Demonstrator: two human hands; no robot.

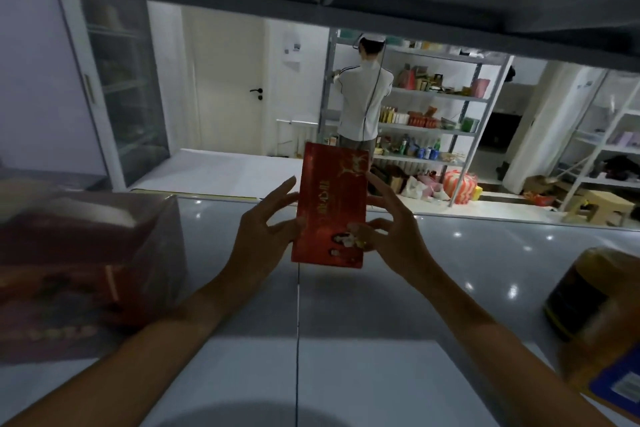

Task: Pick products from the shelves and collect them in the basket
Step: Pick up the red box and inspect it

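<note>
No text can be read with certainty. The red box (330, 206) at frame centre carries gold characters running down its face and a gold deer-like emblem near its top, all too blurred to decipher. The white notice (292, 45) on the far wall, upper centre, shows small dark code-like squares, illegible. The white label (627, 388) on the package at lower right is unreadable.

Dim foreground (blurred, warped edges)
</note>
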